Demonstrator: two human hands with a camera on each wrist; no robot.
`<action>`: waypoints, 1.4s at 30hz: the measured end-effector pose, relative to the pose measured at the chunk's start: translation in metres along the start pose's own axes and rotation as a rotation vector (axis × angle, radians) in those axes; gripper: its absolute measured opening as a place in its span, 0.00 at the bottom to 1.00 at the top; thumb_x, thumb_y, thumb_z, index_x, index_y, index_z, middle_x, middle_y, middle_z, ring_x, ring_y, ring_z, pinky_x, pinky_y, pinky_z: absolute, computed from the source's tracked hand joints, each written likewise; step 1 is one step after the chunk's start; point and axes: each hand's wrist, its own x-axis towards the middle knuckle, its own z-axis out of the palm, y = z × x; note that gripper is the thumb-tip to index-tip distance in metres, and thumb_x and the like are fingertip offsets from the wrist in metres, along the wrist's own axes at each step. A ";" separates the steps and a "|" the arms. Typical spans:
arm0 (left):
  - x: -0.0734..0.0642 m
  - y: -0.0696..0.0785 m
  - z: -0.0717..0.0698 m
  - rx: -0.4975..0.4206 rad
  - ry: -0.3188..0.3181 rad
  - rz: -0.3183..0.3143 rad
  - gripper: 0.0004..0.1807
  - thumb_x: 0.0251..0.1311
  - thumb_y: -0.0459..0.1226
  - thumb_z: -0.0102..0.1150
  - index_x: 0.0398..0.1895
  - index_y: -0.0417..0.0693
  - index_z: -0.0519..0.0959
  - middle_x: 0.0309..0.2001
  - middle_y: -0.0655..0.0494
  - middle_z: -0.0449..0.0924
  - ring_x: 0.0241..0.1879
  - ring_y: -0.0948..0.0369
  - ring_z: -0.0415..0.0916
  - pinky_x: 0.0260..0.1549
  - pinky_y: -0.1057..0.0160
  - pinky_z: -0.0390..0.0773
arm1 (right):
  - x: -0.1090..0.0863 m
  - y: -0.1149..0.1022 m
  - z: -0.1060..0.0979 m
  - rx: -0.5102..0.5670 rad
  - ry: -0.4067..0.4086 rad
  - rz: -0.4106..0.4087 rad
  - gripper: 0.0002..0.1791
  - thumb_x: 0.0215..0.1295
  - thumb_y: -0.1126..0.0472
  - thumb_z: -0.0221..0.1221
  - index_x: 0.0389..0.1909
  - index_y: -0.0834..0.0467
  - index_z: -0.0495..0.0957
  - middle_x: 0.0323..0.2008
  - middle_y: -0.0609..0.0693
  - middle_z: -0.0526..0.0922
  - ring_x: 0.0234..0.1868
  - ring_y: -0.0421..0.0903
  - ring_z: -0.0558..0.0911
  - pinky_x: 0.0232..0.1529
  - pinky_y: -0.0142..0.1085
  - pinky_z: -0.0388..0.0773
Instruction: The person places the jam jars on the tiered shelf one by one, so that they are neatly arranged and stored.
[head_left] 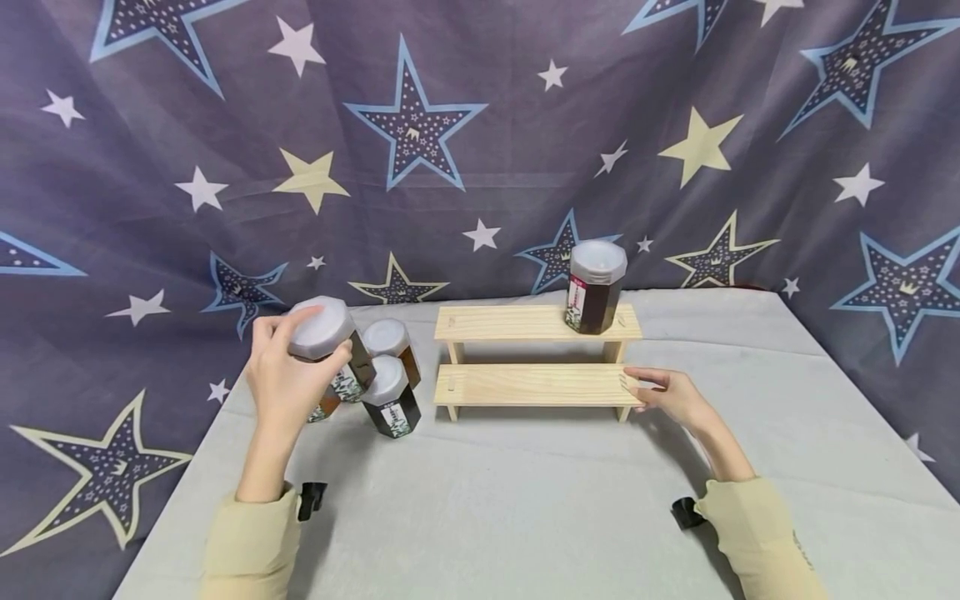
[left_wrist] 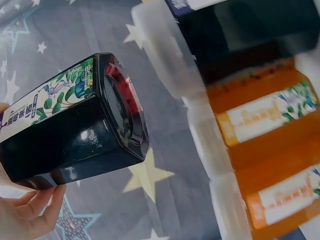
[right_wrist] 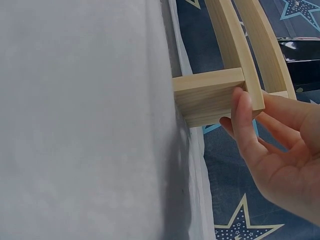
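My left hand grips a dark six-sided jar by its white lid, fingers and thumb spread round it. Raised over the other jars, the jar tilts, and its dark base and leafy label show in the left wrist view. Below and beside it stand a dark jar and an amber jar; another amber jar is mostly hidden. At the right end of the two-step wooden rack, my right hand pinches the lower board, thumb at its end.
One more dark jar stands on the right part of the rack's upper step. A pale cloth covers the table. Behind it hangs a dark curtain printed with stars.
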 end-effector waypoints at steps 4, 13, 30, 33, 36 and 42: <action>0.002 0.009 0.006 -0.029 -0.019 0.018 0.25 0.32 0.37 0.68 0.42 0.47 0.78 0.35 0.44 0.65 0.35 0.49 0.68 0.30 0.54 0.64 | -0.002 -0.005 0.002 -0.026 0.008 0.009 0.26 0.56 0.65 0.55 0.54 0.76 0.64 0.44 0.55 0.78 0.28 0.39 0.81 0.34 0.41 0.78; 0.001 0.025 0.027 -0.093 -0.082 0.040 0.25 0.31 0.36 0.69 0.42 0.48 0.78 0.35 0.45 0.66 0.36 0.51 0.68 0.30 0.56 0.65 | -0.005 -0.015 0.006 -0.014 0.014 0.036 0.24 0.58 0.72 0.52 0.54 0.78 0.62 0.49 0.74 0.69 0.27 0.39 0.80 0.35 0.43 0.77; 0.000 0.050 0.069 -0.160 -0.150 0.110 0.24 0.33 0.39 0.68 0.41 0.50 0.78 0.36 0.47 0.67 0.33 0.52 0.70 0.29 0.55 0.69 | -0.001 0.000 0.001 -0.011 0.008 -0.007 0.29 0.55 0.61 0.58 0.53 0.75 0.65 0.41 0.48 0.80 0.28 0.39 0.81 0.33 0.41 0.77; 0.000 0.055 0.078 -0.172 -0.163 0.121 0.23 0.33 0.39 0.68 0.41 0.50 0.78 0.35 0.48 0.67 0.32 0.52 0.70 0.28 0.56 0.69 | 0.004 0.011 -0.002 0.004 0.014 0.017 0.40 0.47 0.49 0.63 0.54 0.74 0.66 0.44 0.52 0.79 0.28 0.40 0.81 0.33 0.40 0.78; 0.001 0.059 0.088 -0.193 -0.175 0.120 0.24 0.33 0.39 0.68 0.41 0.50 0.78 0.35 0.48 0.67 0.33 0.53 0.69 0.28 0.56 0.69 | 0.004 0.011 -0.002 0.007 0.019 0.039 0.40 0.46 0.50 0.63 0.54 0.74 0.64 0.46 0.57 0.77 0.29 0.41 0.81 0.33 0.40 0.78; 0.002 0.070 0.107 -0.209 -0.188 0.124 0.24 0.33 0.40 0.67 0.41 0.49 0.78 0.35 0.49 0.67 0.34 0.54 0.69 0.29 0.57 0.70 | -0.002 -0.005 0.001 0.055 -0.009 -0.068 0.24 0.55 0.65 0.57 0.52 0.73 0.68 0.44 0.61 0.78 0.28 0.41 0.81 0.31 0.40 0.78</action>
